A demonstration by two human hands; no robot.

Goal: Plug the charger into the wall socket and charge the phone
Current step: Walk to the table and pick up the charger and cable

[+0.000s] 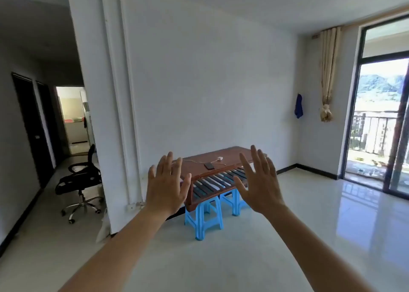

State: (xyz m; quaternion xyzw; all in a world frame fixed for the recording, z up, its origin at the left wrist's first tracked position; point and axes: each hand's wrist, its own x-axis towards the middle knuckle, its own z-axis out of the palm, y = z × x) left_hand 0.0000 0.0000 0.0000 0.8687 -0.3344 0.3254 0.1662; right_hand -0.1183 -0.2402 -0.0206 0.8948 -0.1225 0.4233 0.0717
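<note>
A dark phone (209, 165) lies flat on a brown wooden table (232, 156) against the far wall. Just behind it sits a small white charger (219, 158), its thin white cable (200, 161) trailing left across the tabletop. My left hand (166, 184) and my right hand (260, 181) are both raised in front of me, palms forward and fingers spread, holding nothing. They are well short of the table. I cannot make out a wall socket behind the table; a white outlet box (131, 207) sits low on the wall at the left.
The table rests on two blue plastic stools (202, 219) and has a slatted lower shelf (218, 181). A black office chair (77, 181) stands at the left by a hallway. Glass balcony doors (380, 125) are at the right. Pale tiled floor (243, 247) lies between me and the table.
</note>
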